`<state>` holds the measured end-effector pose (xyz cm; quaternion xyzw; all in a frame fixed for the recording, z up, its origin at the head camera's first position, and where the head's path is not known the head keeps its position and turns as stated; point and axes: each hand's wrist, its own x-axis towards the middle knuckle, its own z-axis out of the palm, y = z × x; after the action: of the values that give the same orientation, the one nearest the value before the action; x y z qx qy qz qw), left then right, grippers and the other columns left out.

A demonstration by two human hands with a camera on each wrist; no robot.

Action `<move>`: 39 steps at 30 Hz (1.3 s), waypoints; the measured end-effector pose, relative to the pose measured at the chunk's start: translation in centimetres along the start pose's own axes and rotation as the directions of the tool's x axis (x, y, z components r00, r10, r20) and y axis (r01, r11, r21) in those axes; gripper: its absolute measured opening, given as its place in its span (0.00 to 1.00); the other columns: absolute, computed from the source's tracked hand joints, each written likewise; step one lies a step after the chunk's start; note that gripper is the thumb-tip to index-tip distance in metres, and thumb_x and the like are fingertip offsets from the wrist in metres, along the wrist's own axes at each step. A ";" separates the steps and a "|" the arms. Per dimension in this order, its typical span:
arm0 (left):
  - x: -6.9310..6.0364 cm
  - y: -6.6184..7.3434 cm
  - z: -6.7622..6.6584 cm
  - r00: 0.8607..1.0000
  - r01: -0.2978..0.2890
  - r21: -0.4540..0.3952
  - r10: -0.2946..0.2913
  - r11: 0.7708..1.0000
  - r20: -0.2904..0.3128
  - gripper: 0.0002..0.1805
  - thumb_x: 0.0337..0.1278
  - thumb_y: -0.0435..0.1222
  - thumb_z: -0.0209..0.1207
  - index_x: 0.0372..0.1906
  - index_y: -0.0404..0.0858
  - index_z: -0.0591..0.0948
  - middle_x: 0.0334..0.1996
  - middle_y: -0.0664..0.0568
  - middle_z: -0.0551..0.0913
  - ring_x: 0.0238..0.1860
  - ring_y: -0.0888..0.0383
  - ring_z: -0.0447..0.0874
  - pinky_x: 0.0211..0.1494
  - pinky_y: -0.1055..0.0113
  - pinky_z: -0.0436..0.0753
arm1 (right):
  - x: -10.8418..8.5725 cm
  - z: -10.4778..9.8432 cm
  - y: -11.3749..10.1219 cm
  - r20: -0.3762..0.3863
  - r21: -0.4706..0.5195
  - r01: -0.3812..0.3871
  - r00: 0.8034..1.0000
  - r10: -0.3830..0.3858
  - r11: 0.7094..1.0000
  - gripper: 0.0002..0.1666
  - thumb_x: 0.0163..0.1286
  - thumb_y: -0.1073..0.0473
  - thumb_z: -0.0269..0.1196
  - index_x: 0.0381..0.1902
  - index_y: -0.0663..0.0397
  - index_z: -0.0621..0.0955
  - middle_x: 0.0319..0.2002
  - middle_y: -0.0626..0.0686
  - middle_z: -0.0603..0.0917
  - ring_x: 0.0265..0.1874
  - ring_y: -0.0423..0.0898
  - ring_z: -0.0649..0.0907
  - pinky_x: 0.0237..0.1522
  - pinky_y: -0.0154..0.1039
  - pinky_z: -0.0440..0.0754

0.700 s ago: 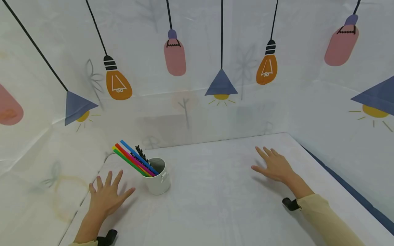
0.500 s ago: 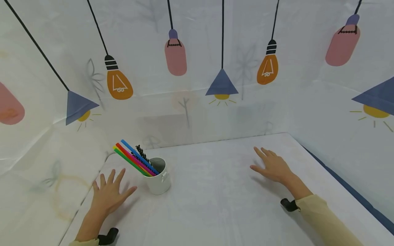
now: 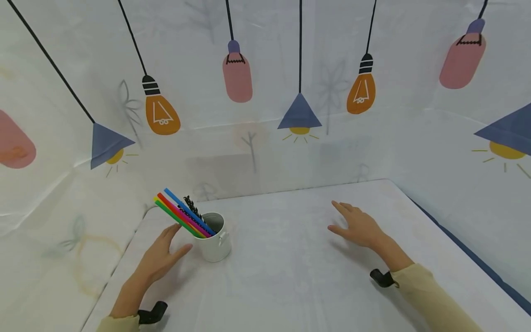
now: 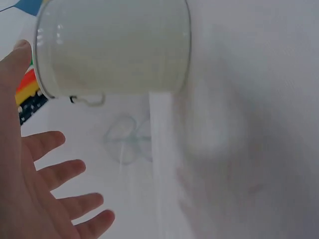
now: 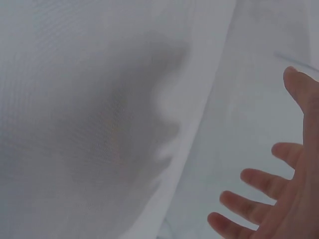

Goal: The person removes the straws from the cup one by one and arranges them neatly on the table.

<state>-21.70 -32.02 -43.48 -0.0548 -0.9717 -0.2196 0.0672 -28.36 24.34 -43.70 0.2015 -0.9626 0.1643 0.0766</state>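
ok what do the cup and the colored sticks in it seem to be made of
Cup: probably metal painted off-white, slightly glossy; thin raised edges and small highlights suggest it, though plastic is possible. Colored sticks: likely smooth plastic, judging by their even, bright color, but coated paper could look similar.

Two hands (image 3: 159, 260), one cup (image 3: 215, 250), three printed lampshades (image 3: 299, 114), two printed bulbs (image 3: 162, 116), three printed pink lamps (image 3: 238, 82)
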 end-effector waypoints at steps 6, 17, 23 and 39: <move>0.6 1.3 0.3 0.994 0.063 -0.333 -0.029 0.941 0.106 0.47 0.65 0.57 0.53 0.76 0.34 0.49 0.73 0.33 0.51 0.70 0.31 0.51 0.62 0.34 0.63 | 0.2 0.4 -0.6 -0.007 0.023 0.021 1.000 -0.020 1.000 0.53 0.64 0.27 0.56 0.74 0.55 0.60 0.67 0.66 0.66 0.62 0.66 0.70 0.54 0.65 0.72; 1.4 2.0 1.9 0.998 -0.031 -0.631 0.055 0.775 0.019 0.38 0.67 0.42 0.59 0.74 0.39 0.55 0.70 0.39 0.59 0.62 0.35 0.68 0.55 0.50 0.78 | 0.4 2.0 -1.5 0.034 0.063 0.037 0.999 -0.040 0.997 0.52 0.65 0.24 0.50 0.74 0.53 0.62 0.67 0.63 0.68 0.62 0.63 0.71 0.55 0.63 0.72; 1.9 2.5 2.5 1.000 -0.014 -0.625 0.027 0.781 0.011 0.37 0.68 0.40 0.58 0.74 0.36 0.55 0.69 0.36 0.59 0.62 0.34 0.68 0.58 0.44 0.75 | 0.7 2.4 -3.0 0.033 0.103 0.064 0.997 -0.068 0.993 0.48 0.67 0.27 0.51 0.74 0.52 0.63 0.66 0.63 0.69 0.61 0.62 0.72 0.55 0.63 0.72; 1.8 5.0 3.8 0.983 -0.175 -0.495 0.128 0.851 -0.128 0.35 0.72 0.43 0.52 0.75 0.37 0.52 0.72 0.38 0.53 0.73 0.37 0.47 0.66 0.31 0.50 | 1.2 3.3 -7.0 0.126 0.197 0.083 0.986 -0.109 0.977 0.46 0.68 0.27 0.49 0.74 0.48 0.63 0.68 0.56 0.68 0.58 0.55 0.76 0.57 0.57 0.73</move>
<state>-23.24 -25.71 -44.52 -0.1368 -0.8692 -0.4619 0.1116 -26.82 16.69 -44.52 0.2650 -0.9344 0.2381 -0.0009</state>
